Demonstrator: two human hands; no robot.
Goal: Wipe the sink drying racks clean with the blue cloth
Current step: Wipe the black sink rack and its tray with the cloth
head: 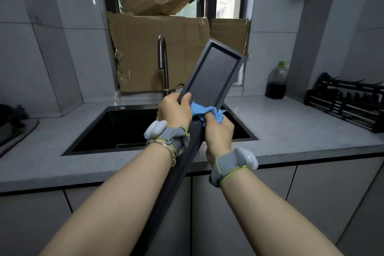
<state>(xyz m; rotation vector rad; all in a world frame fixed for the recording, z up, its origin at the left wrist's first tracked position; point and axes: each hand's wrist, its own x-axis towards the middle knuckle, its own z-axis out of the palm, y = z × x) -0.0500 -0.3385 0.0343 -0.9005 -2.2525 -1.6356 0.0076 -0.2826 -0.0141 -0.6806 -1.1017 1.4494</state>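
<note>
While your left hand [175, 110] gripped the rack [212, 72] by its left rim, thumb curled over the edge, your right hand [218, 131] was closed around the cloth [204, 111], pressing it against the rack's lower right rim. The rack was long, dark grey and tray-like, with a raised rim. It slanted up from between your forearms over the sink [124, 122], its far end raised right of the tap [163, 62]. The blue cloth was bunched.

Your left hand [174, 113]: bare. Left strap [177, 139]: grey fabric, lime-green edging. Left pod [155, 129]: white, rounded, small blue light. Gold bracelets [167, 148]: chain and bangle. Your right hand [218, 132]: bare. Right strap [225, 167]: same grey and lime. Right pod [247, 159]: white.
</note>
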